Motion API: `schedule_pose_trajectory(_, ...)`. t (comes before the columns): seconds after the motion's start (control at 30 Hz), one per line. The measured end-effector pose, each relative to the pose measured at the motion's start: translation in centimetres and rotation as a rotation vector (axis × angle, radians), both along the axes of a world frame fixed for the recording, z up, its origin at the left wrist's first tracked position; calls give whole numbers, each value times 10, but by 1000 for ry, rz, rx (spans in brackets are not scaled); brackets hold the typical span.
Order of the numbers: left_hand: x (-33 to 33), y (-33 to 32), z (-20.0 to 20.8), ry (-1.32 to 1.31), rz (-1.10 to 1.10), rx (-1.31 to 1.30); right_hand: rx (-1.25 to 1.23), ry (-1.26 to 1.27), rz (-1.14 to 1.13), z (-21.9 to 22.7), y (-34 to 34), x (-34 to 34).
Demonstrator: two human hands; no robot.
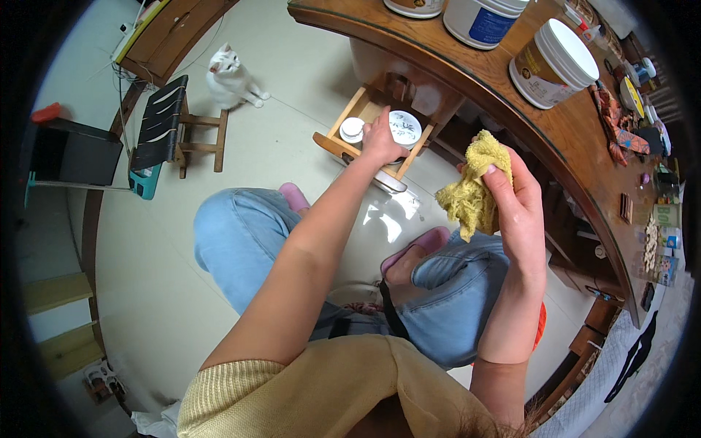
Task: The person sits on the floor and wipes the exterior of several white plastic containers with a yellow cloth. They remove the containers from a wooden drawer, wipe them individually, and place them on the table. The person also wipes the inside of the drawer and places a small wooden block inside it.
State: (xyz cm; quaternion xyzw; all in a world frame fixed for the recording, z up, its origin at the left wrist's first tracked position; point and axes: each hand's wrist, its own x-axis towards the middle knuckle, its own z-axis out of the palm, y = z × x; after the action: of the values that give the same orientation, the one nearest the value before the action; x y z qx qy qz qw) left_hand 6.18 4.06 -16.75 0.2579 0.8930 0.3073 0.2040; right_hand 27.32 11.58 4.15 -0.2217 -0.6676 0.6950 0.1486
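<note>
Fingers of the right hand [520,208] are clenched on a crumpled yellow cloth [475,191], held up right of the frame's centre, in front of the desk [350,14]. The cloth bunches above the thumb and hangs loosely below it. Fingers of the left hand [380,143] are spread at the left and lower edge of a round tub with a white lid [406,125], dark handwriting across its top; I cannot tell whether they grip it or only rest against it.

That tub sits in an open wooden drawer [326,144] near the upper centre of the frame. Just left of the hand, in the same drawer, stands a small white jar [352,129].

Along the top of the frame, three larger tubs stand on the desk: one cut off by the upper edge [415,6], one with a blue label [488,25] and, farther right, one with a brown label [542,71]. An orange patterned cloth [619,133] lies near them at upper right.

At upper left, a white cat [229,79] sits on the tiled floor [153,270], beside a low wooden stool with a black seat [158,120].
</note>
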Motion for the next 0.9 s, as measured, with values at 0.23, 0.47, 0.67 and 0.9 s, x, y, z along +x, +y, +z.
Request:
schedule_pose_trajectory(0.23, 8, -16, -25, 217, 22, 441, 88, -67, -3, -2, 6, -5)
schedule_pose_trajectory(0.47, 70, -51, 105, 227, -71, 890, 699, 172, -326, 0, -4, -20)
schedule_pose_trajectory(0.67, 107, -73, 127, 2, -85, 1032, 1019, 64, -171, -5, -44, -36)
schedule_pose_trajectory(0.9, 101, -103, 123, 144, 33, 969, 1335, 235, 127, -6, -77, -24)
